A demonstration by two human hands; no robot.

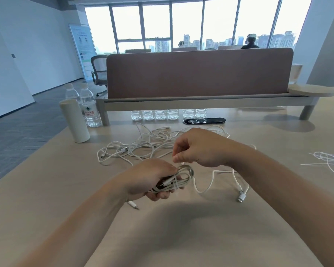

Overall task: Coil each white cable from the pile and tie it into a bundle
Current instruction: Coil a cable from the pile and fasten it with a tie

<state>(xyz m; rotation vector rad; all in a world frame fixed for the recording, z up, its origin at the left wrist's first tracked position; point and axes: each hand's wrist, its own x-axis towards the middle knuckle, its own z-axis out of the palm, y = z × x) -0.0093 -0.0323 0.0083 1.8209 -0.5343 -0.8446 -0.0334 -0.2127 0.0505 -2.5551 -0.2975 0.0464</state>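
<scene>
Cable coil [183,177], just one, gripped in the left hand [150,178] low over the desk [181,228], right hand [199,149] pinching its loose strand, one tangled pile [143,145] behind, two water bottles [89,106] far left.

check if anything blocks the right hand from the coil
Nothing visible does. The right hand sits just above the coil gripped by the left hand, pinching its loose strand; the pile lies farther back.

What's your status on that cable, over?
Left hand grips the coiled white cable. Right hand pinches its loose strand above the coil. Tangled cable pile lies beyond the hands.
</scene>
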